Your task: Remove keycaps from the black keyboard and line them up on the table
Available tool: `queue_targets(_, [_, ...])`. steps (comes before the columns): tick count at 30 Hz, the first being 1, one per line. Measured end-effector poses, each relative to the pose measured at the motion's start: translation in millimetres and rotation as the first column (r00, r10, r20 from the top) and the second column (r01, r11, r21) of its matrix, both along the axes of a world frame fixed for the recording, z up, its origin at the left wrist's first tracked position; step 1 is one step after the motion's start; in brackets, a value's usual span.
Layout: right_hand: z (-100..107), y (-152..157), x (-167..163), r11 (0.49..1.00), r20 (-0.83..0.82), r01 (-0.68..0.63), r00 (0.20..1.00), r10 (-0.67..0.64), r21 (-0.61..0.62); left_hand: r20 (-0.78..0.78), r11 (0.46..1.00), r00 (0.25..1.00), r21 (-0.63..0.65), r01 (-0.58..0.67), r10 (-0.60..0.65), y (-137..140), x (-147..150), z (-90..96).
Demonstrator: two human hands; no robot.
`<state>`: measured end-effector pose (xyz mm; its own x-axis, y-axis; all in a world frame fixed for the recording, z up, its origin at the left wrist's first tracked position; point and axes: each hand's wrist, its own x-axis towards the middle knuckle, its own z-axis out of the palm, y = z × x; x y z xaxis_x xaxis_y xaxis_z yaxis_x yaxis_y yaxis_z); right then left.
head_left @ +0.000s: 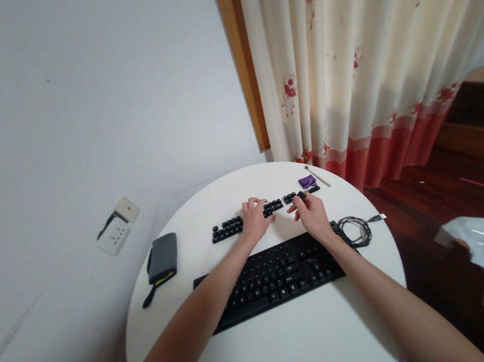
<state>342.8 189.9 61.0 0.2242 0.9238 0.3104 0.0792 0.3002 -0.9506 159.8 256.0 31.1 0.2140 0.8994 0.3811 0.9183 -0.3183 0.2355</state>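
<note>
Beyond a black keyboard (281, 271), loose black keycaps (231, 227) lie in rows across the round white table (272, 350). My left hand (255, 219) rests over these rows, fingers apart and touching or just above the caps; nothing shows in its grasp. To its right, my right hand (311, 214) pinches a small black keycap (301, 195) between thumb and fingers, close to the right-hand group of caps (289, 198). Both forearms cross above the keyboard and hide parts of it.
Behind the keycaps sit a folded purple cloth (306, 182) and a thin brush (317, 176). A coiled black cable (357, 230) lies at the right, and a grey pouch (162, 257) at the left. Wall and curtain (343, 63) border the table's far side.
</note>
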Motion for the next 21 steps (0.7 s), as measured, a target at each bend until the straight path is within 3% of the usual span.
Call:
queue_targets(4, [2.0, -0.4, 2.5, 1.0, 0.042, -0.022, 0.999, 0.022, 0.019, 0.029, 1.0, 1.0, 0.004, 0.0, 0.0, -2.9, -1.3, 6.2])
queue_targets(7, [5.1, -4.3, 2.9, 0.987, 0.12, -0.158, 0.981, 0.154, 0.031, 0.08, 1.0, 0.997, -0.008, 0.015, -0.014, -11.9, -6.9, 16.6])
queue_targets(12, [11.0, -20.9, -3.5, 0.848, 0.333, -0.53, 0.798, 0.503, -0.011, 0.2, 0.958, 0.965, -0.197, 0.208, -0.168, -52.0, -27.4, 36.5])
queue_targets(18, [11.4, -31.5, -8.7, 0.774, 0.523, -0.629, 0.635, 0.569, -0.078, 0.306, 0.824, 0.914, -0.422, 0.379, -0.264, -111.6, -39.3, 46.0])
queue_targets(21, [9.6, -32.4, -7.3, 0.732, 0.51, -0.672, 0.593, 0.624, -0.115, 0.304, 0.81, 0.912, -0.437, 0.391, -0.276, -124.0, -33.1, 40.2])
